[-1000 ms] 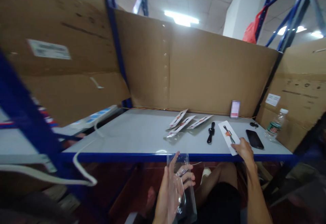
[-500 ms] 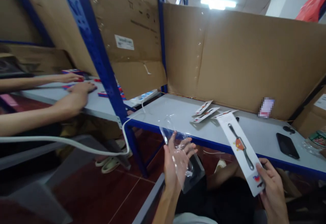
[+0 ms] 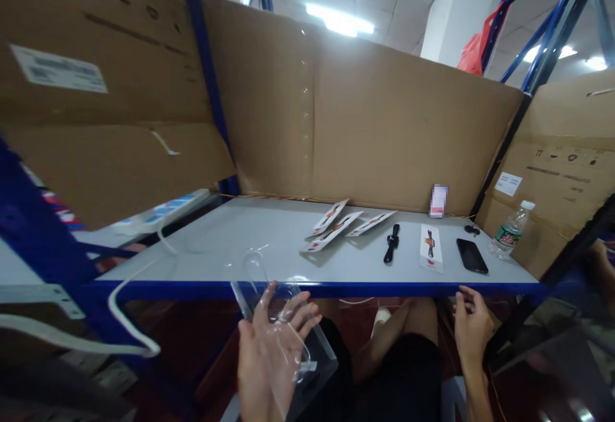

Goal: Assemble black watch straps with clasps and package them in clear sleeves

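Observation:
A clear plastic blister shell point(image 3: 314, 361) lies across the palm of my left hand point(image 3: 276, 345). The hand holds it just in front of the table edge, fingers spread behind the plastic. My right hand point(image 3: 471, 319), holding nothing, hangs by the table's front edge, its fingers loosely bent and a little apart. Beyond it, a printed card point(image 3: 431, 249) with a picture of a tool lies flat on the table. Left of that card is a black tool with two handles point(image 3: 392, 244). Several similar packaging cards point(image 3: 334, 233) lie overlapping farther left.
The grey table point(image 3: 202, 236) has a blue metal edge. Cardboard panels point(image 3: 384, 134) wall it in. At its right are a black phone point(image 3: 471, 255), a water bottle point(image 3: 510, 233) and a small dark object point(image 3: 471, 230). A white cable point(image 3: 129, 294) loops at left, near a power strip point(image 3: 177, 209).
My right hand has let go of the printed card, which now lies on the table, and has drawn back. The view has swung right. The left hand still holds the blister shell.

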`<state>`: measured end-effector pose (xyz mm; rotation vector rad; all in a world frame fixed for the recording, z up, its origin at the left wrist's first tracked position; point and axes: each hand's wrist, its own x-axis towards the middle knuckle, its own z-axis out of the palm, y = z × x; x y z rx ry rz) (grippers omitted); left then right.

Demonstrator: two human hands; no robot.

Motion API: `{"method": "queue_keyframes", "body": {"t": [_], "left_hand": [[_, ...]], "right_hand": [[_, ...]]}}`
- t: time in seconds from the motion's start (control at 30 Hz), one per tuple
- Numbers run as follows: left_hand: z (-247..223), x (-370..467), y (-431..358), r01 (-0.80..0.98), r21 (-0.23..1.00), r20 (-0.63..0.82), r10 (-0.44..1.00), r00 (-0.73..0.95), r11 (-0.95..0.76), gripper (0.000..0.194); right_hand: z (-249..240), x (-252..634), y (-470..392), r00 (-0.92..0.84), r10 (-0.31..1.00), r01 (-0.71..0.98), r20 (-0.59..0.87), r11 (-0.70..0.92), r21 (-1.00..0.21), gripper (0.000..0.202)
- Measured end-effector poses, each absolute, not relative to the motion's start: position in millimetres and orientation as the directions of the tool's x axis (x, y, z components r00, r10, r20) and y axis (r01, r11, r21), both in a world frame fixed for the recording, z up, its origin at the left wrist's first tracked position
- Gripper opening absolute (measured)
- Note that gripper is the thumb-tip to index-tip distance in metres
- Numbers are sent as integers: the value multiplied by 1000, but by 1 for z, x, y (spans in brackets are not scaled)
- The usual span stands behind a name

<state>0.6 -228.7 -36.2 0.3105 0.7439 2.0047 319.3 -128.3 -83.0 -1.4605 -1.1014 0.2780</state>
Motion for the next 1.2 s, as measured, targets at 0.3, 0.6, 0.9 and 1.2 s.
{"method": "queue_keyframes", "body": {"t": [0.3,0.6,0.9,1.2], "left_hand": [[-43,20,-224,-761,593,-80,921,-382,-264,77],[-52,34,-217,-824,516,44,968,-247,-234,73],[-56,36,-215,-858,484,51,984,-169,-172,72],[-59,50,-214,-862,506,-49,996,-71,-36,66]], "right_hand": [[-16,220,-68,46,965,952,259,36,-303,36],[-6,195,-19,-43,998,989,45,49,-141,39],[-14,249,-55,-69,966,860,248,184,-476,34],[5,288,-181,-371,927,478,-61,134,-868,63]]}}
